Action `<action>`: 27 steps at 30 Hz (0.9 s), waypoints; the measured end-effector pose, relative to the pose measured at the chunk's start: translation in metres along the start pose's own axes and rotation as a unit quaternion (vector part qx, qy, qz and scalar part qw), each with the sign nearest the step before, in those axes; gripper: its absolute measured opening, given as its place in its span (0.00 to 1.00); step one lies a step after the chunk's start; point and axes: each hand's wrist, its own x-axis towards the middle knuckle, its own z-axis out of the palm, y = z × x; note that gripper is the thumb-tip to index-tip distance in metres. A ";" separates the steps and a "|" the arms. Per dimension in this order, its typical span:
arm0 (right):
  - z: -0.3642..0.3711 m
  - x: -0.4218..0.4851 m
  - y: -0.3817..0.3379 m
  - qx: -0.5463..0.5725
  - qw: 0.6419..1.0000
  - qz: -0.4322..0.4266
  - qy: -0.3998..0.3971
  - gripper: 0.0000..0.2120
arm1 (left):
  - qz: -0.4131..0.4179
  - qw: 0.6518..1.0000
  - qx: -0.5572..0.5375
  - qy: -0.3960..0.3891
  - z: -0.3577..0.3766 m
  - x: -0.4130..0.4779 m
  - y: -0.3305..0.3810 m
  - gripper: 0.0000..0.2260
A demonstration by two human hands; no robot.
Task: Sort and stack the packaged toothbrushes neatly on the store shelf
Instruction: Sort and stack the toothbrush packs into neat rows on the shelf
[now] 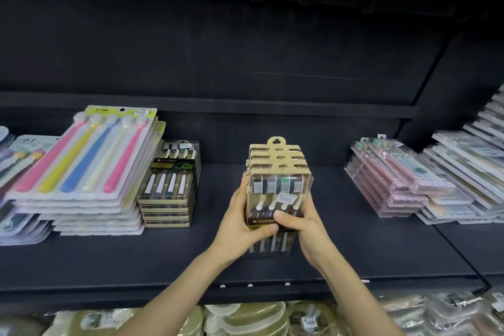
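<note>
My left hand [240, 215] and right hand [302, 226] grip a stack of tan-carded toothbrush packs [278, 169] at mid-shelf [368, 240], thumbs curled over the top clear case, which holds four brushes. My thumbs partly hide its label, and the sticker is unreadable.

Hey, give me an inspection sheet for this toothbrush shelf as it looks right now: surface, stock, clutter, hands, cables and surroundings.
Surface: dark shelf, with small white tabs on its front edge.
Job's things: tan-carded stack held mid-shelf; matching stack lies to its left; colourful long-pack stack further left; pink pack stack and clear packs to the right.
Clutter: nothing seen.
Grips: left hand and right hand each grip the tan-carded stack by its sides, thumbs on its front.
Cables: nothing seen.
Surroundings: packaged goods on the lower shelf; dark back panel behind.
</note>
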 end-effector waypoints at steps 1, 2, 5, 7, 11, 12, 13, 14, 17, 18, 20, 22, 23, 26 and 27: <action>0.000 0.002 -0.005 0.000 1.000 -0.001 0.011 0.35 | 0.000 1.000 -0.010 0.004 -0.001 0.002 0.003 0.43; 0.002 0.006 -0.012 0.002 1.000 0.004 0.019 0.31 | -0.014 0.999 -0.031 0.007 -0.001 0.005 0.007 0.40; 0.004 0.022 -0.030 0.001 0.997 0.072 0.034 0.25 | -0.124 0.987 -0.102 0.022 -0.003 0.020 0.021 0.33; 0.002 0.032 -0.035 -0.004 0.990 0.135 0.034 0.20 | -0.184 0.977 -0.107 0.032 -0.004 0.029 0.024 0.25; -0.002 0.043 -0.030 -0.027 0.977 0.208 0.026 0.13 | -0.266 0.960 -0.077 0.035 -0.011 0.043 0.023 0.18; -0.002 0.045 -0.027 -0.033 0.974 0.220 0.031 0.12 | -0.280 0.958 -0.060 0.035 -0.012 0.047 0.023 0.18; -0.002 0.047 -0.024 -0.034 0.971 0.234 0.038 0.11 | -0.290 0.956 -0.038 0.040 -0.012 0.050 0.022 0.19; -0.002 0.048 -0.021 -0.031 0.967 0.247 0.046 0.10 | -0.298 0.953 -0.014 0.046 -0.011 0.053 0.021 0.21; -0.002 0.051 -0.015 -0.035 0.958 0.276 0.062 0.08 | -0.322 0.945 0.014 0.055 -0.011 0.059 0.020 0.23; -0.003 0.053 -0.014 -0.044 0.957 0.279 0.061 0.08 | -0.328 0.943 0.006 0.049 -0.011 0.060 0.020 0.22; -0.002 0.055 -0.017 -0.064 0.956 0.278 0.062 0.09 | -0.335 0.942 -0.003 0.037 -0.013 0.062 0.020 0.22; -0.003 0.054 -0.021 -0.098 0.957 0.265 0.063 0.09 | -0.337 0.941 -0.014 0.023 -0.013 0.062 0.022 0.23; -0.003 0.051 -0.022 -0.107 0.958 0.262 0.056 0.09 | -0.332 0.943 -0.011 0.018 -0.013 0.061 0.024 0.24; -0.004 0.036 -0.014 -0.083 0.962 0.260 0.027 0.09 | -0.264 0.953 0.146 0.024 -0.025 0.048 0.036 0.31; -0.003 0.031 -0.011 -0.070 0.964 0.255 0.028 0.09 | -0.221 0.951 0.213 0.048 -0.034 0.040 0.040 0.31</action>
